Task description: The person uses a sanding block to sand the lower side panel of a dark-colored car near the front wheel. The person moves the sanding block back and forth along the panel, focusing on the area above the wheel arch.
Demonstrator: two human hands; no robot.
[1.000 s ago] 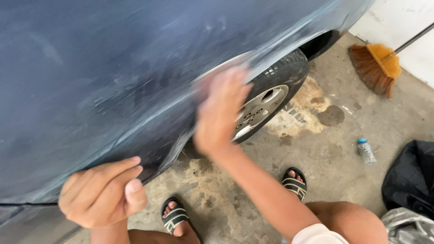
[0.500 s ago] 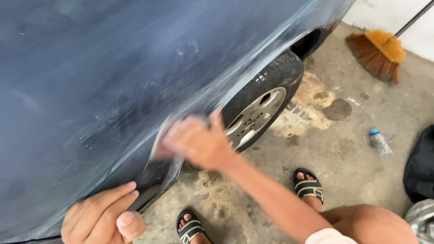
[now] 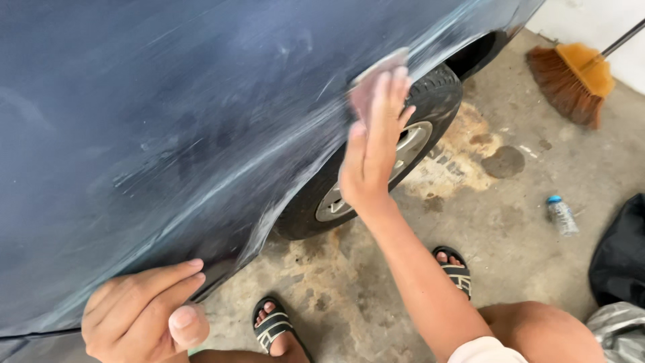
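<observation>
Crouching in black strapped sandals [image 3: 272, 326] on stained concrete floor [image 3: 510, 242]. Left hand [image 3: 144, 316] curled loosely, fingers resting on lower edge of scuffed dark blue car body panel [image 3: 168, 121], grasping nothing. Right hand [image 3: 376, 144] flat, fingers extended, pressing a small greyish sanding sheet [image 3: 369, 77] against the panel just above the black tyre with silver rim [image 3: 403, 154]. Small clear plastic bottle with blue cap [image 3: 561, 215] lies further right, near a black bag [image 3: 621, 252]. Orange-bristled broom [image 3: 568, 77] leans at the far wall.
</observation>
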